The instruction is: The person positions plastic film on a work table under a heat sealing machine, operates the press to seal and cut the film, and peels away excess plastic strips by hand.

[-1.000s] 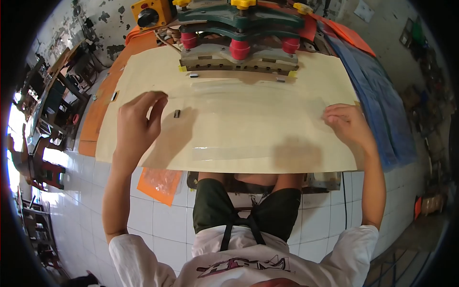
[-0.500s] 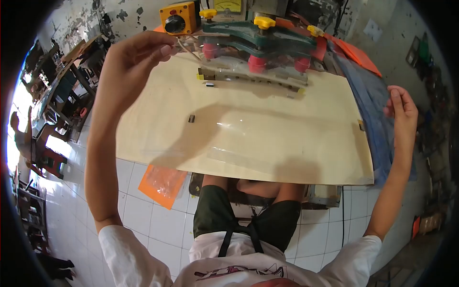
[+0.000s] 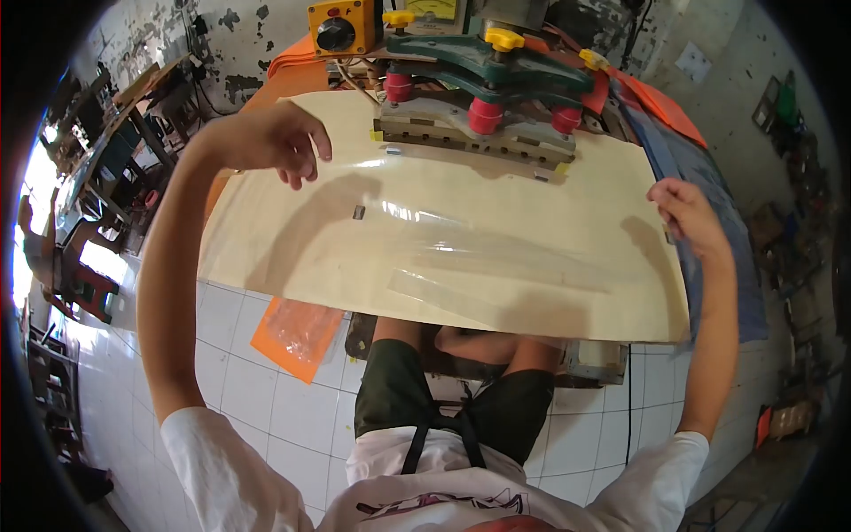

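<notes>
A clear plastic sheet [image 3: 443, 246] lies wrinkled and shiny over a cream board [image 3: 532, 208]; its outer edges are hard to make out. My left hand [image 3: 279, 146] hovers over the board's left part, fingers loosely bent and apart, with nothing visible in them. On the right, my right hand [image 3: 687, 213] is above the board's edge with its fingers curled closed. Whether plastic is pinched in them cannot be seen. Beyond both hands, a green press head [image 3: 496, 71] with red posts carries a metal bar die [image 3: 470, 137] just above the board.
A yellow switch box [image 3: 341, 28] with a black knob stands behind the board. Blue plastic sheeting [image 3: 722, 239] hangs along the right side. An orange sheet [image 3: 297, 337] shows below the front edge. Small dark marks [image 3: 358, 212] sit on the board.
My left hand has come down towards me and its fingers have loosened. The right hand has moved inward to the board's edge. The plastic has come down from in front of the press onto the board.
</notes>
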Action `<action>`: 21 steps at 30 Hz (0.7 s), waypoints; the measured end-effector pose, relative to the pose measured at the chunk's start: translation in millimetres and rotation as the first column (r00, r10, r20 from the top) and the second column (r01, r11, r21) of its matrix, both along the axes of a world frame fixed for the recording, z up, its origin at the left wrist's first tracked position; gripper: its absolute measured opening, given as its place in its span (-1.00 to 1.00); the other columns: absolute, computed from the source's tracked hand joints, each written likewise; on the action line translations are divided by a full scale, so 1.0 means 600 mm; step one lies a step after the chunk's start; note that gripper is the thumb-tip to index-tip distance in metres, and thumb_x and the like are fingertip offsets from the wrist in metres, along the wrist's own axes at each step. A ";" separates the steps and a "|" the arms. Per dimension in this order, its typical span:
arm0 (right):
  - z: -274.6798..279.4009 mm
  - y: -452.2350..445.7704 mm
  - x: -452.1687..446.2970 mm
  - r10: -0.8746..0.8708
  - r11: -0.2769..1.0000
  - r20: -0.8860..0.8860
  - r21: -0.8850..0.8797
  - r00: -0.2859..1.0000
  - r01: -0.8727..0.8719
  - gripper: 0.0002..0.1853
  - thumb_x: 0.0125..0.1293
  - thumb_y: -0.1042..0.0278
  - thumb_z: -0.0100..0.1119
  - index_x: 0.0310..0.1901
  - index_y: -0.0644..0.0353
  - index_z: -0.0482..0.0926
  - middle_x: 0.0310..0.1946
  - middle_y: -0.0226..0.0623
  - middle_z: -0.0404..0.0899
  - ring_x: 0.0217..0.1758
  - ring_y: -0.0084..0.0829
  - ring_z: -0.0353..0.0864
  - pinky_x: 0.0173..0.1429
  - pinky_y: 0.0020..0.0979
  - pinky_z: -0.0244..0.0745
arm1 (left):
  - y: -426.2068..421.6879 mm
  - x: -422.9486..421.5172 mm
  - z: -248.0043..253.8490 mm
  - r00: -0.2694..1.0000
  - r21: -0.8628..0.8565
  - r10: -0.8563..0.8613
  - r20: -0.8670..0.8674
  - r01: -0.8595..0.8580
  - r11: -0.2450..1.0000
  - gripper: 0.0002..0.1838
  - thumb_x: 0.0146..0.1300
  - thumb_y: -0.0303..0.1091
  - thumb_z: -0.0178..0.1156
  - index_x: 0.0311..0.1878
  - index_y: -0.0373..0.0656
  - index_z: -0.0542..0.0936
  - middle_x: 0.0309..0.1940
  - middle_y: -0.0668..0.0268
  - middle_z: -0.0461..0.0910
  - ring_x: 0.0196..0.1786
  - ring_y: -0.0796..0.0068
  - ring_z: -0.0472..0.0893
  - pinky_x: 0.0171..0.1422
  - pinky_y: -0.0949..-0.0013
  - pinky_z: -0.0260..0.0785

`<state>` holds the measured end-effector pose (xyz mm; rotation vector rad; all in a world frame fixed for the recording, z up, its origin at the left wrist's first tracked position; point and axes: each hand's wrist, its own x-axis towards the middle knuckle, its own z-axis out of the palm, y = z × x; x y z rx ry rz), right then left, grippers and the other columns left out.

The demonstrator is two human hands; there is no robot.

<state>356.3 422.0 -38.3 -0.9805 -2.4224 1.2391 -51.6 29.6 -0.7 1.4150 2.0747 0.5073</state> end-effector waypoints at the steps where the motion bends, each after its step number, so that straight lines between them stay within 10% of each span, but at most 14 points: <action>1: -0.016 0.007 -0.010 0.001 1.000 0.002 0.002 1.000 -0.001 -0.79 0.47 0.19 0.16 -0.18 0.15 0.62 -0.59 -0.61 0.36 -0.65 -0.77 0.24 -0.63 -0.63 0.10 | 0.005 -0.012 -0.017 1.000 0.002 0.001 0.002 -0.001 1.000 -0.79 0.23 -0.63 0.25 -0.05 -0.35 0.62 -0.41 0.21 0.71 -0.34 0.47 0.74 -0.21 0.42 0.62; 7: -0.064 0.013 -0.038 0.151 0.976 0.063 -0.167 0.987 -0.139 -0.79 0.50 0.26 0.08 -0.18 0.23 0.60 -0.57 -0.56 0.38 -0.64 -0.72 0.29 -0.59 -0.61 0.17 | -0.002 -0.037 -0.045 0.990 -0.156 -0.001 -0.138 -0.021 0.988 -0.73 0.17 -0.63 0.10 -0.08 -0.29 0.65 -0.36 0.29 0.72 -0.36 0.53 0.69 -0.23 0.44 0.51; 19: -0.037 -0.149 0.187 0.380 0.917 -0.054 -0.108 0.923 -0.384 -0.74 0.35 0.28 0.29 -0.37 0.34 0.59 -0.55 -0.27 0.58 -0.63 -0.48 0.59 -0.54 -0.48 0.44 | -0.247 0.138 -0.028 0.954 0.156 -0.293 0.071 0.279 0.947 -0.81 0.07 -0.71 0.16 -0.26 -0.31 0.67 -0.42 0.14 0.67 -0.39 0.15 0.69 -0.33 0.29 0.49; 21: -0.029 -0.182 0.209 0.559 0.823 -0.012 -0.110 0.829 -0.557 -0.96 0.25 0.55 0.28 -0.32 0.33 0.67 -0.48 -0.24 0.69 -0.55 -0.49 0.67 -0.47 -0.49 0.52 | -0.299 0.152 -0.049 0.913 0.232 -0.397 0.091 0.369 0.900 -0.80 0.06 -0.64 0.24 -0.22 -0.30 0.71 -0.43 0.17 0.69 -0.50 0.24 0.67 -0.48 0.41 0.46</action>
